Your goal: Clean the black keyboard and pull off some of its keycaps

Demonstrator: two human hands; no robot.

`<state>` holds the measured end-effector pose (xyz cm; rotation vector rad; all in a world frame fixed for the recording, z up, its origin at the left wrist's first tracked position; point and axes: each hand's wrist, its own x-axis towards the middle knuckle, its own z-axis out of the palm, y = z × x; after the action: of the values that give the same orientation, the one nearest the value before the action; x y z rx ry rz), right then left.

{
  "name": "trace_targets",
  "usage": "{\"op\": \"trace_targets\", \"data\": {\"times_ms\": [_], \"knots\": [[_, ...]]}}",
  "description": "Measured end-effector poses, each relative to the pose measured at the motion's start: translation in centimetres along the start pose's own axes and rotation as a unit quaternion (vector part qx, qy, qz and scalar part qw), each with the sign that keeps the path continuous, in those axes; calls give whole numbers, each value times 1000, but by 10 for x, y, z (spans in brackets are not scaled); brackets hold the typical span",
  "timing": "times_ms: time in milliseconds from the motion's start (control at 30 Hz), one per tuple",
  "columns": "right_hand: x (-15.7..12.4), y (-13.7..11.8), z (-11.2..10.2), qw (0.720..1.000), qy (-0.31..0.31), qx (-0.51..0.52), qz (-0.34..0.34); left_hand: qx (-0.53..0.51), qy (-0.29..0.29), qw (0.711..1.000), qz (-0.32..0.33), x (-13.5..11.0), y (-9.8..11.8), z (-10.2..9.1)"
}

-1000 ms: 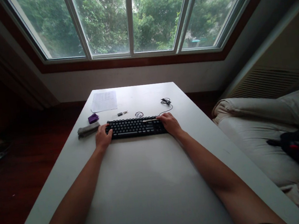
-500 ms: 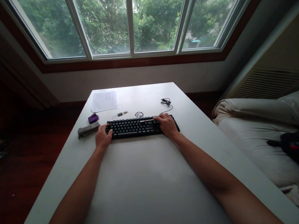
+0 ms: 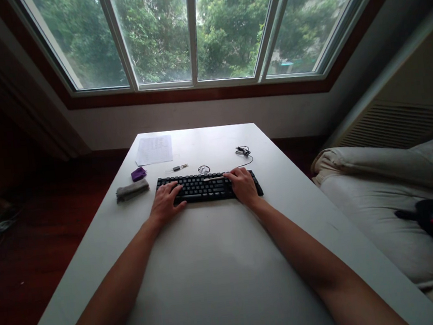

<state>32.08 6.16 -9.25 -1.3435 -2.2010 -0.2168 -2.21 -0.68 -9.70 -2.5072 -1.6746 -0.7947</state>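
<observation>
Glass panes fill the far side in a wide window (image 3: 159, 38), with a pale padded bed (image 3: 361, 193) off to the right. Below the window stands a white table (image 3: 218, 246), its near part bare. Across its middle lies a black keyboard (image 3: 206, 188), long side toward the person, under both hands. Far left on the tabletop is a printed paper (image 3: 154, 149). The left hand (image 3: 165, 202) rests on the keyboard's left end with a loosened grip, fingers spread over the keys and thumb by the near edge. The right hand (image 3: 243, 185), over the right part, pinches a thin stick, fingers curled. Left of the keyboard lies a folded grey cloth (image 3: 132, 190); a coiled black cable (image 3: 243, 151) sits beyond its right end. Smaller still are a crumpled purple item (image 3: 138, 173), a slim tool (image 3: 180, 167), a small roundish object (image 3: 204, 169) near the far edge, and that pale stick (image 3: 213, 178), pointing left above the keys.
</observation>
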Motion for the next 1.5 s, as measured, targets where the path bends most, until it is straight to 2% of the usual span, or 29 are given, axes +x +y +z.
{"op": "trace_targets", "data": {"times_ms": [67, 167, 500, 733, 867, 1000, 1233, 1367, 1500], "knots": [[0, 0, -1, 1000, -8, -9, 2, 12, -12, 1000, 17, 1, 5, 2], [3, 1, -2, 1000, -11, -15, 1, 22, -1, 1000, 3, 4, 9, 6], [15, 12, 6, 1000, -12, -14, 24, 38, 10, 999, -11, 21, 9, 21], [44, 19, 14, 998, -51, 23, -2, 26, 1, 1000, -4, 32, 4, 20], [56, 7, 24, 997, -57, 51, 1, 31, 3, 999, -4, 34, 6, 22], [53, -4, 31, 997, -43, 71, -4, 36, 7, 999, -9, 29, 9, 22], [41, 16, 20, 998, -5, 46, 42, -2, -6, 1000, 13, 19, 3, 15], [39, 3, 14, 998, 7, 9, 67, -11, 25, 1000, -16, 20, -1, 16], [41, -16, 10, 998, 13, -7, 59, -1, 79, 992, -102, 20, -13, 20]]}}
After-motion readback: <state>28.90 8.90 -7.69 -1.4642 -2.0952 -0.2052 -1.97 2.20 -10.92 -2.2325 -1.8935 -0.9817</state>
